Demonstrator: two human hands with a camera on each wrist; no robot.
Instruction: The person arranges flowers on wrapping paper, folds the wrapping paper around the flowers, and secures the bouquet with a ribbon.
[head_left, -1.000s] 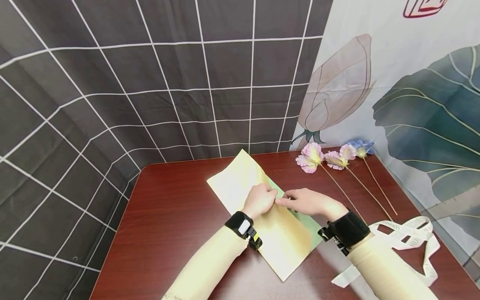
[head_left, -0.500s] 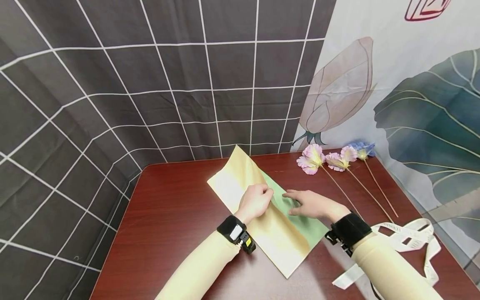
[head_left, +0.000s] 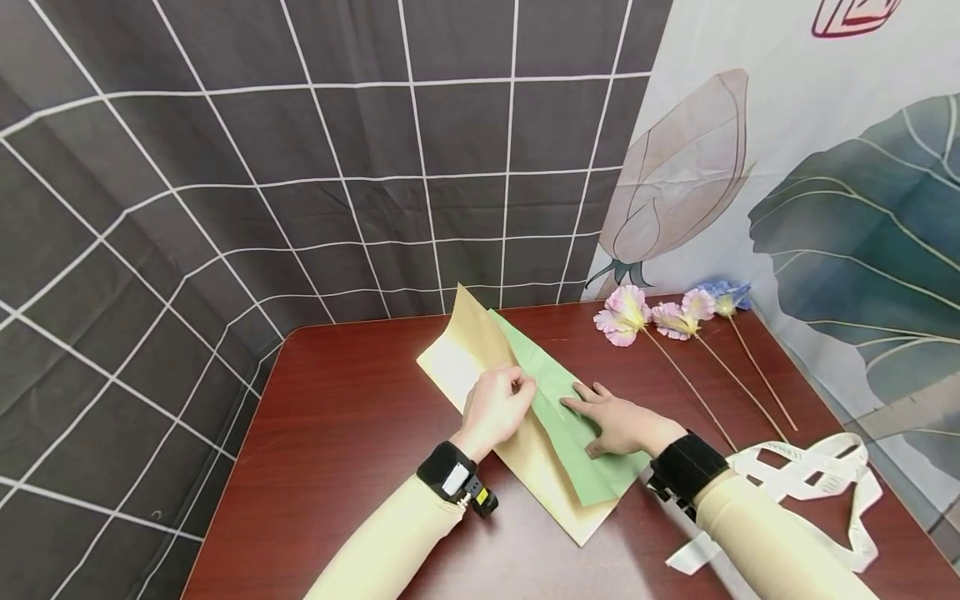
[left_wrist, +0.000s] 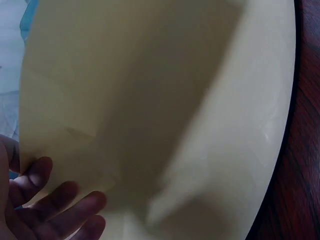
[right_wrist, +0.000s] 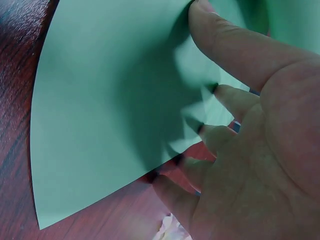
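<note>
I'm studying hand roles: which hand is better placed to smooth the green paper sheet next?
Probably the right hand: it rests, fingers spread, on the green paper sheet, while the left hand pinches the raised yellow paper sheet.

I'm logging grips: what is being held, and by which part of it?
Left hand pinches the yellow paper by its raised edge; right hand only touches green paper.

Head feed reaches me bright: yellow paper nearly blown out at its left corner, table sheen along the bottom. Wrist feeds dimmer, paper edges bowed, left one soft; I get a blurry shadow of right hand on green paper.
</note>
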